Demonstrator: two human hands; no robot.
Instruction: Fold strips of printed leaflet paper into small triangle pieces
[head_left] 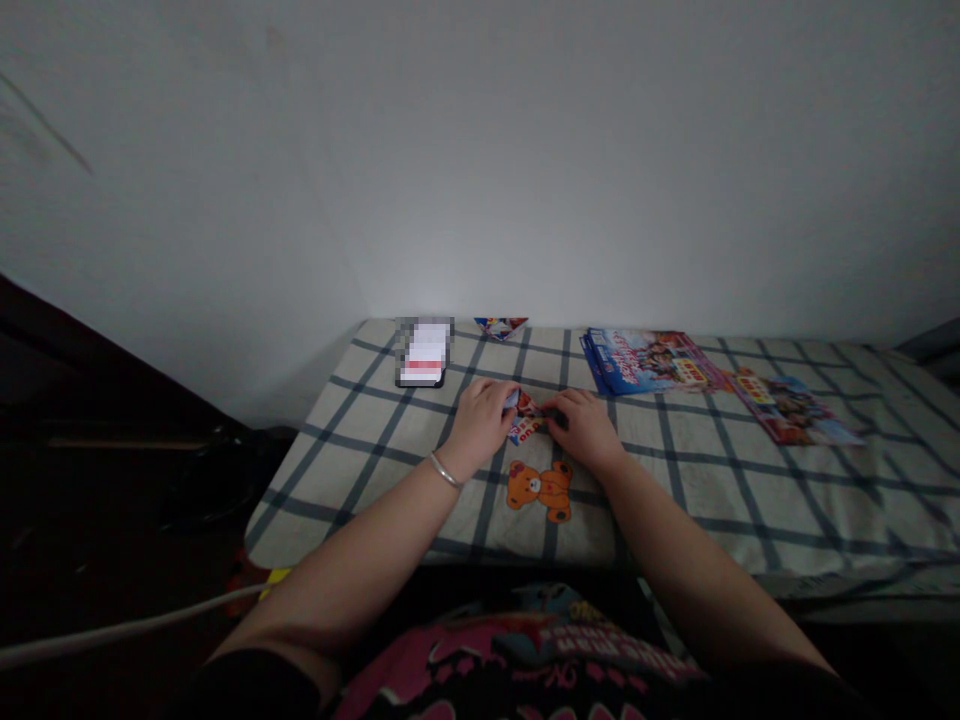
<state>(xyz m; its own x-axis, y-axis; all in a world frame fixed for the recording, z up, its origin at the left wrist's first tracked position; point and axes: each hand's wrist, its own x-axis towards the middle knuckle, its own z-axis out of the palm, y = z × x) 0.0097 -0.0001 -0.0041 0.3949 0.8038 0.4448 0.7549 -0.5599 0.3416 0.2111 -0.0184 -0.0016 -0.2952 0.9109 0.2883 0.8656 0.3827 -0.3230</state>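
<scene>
Between my two hands is a small folded piece of colourful printed paper [525, 420], just above the tablecloth. My left hand [484, 420] has its fingers closed on the paper's left side, and a silver bracelet [445, 470] circles that wrist. On the right edge, my right hand [581, 425] pinches the same paper between thumb and fingers. The hands partly cover the paper, so its full shape is hidden. Just below it, an orange teddy bear picture [540, 490] shows on the cloth.
A phone [424, 352] with a lit screen lies at the back left. Beside it, a folded paper triangle [501, 327] rests near the wall. Several printed leaflets [645, 360] are stacked at right, with another leaflet [795, 408] farther right. A checked tablecloth [360, 440] covers the table.
</scene>
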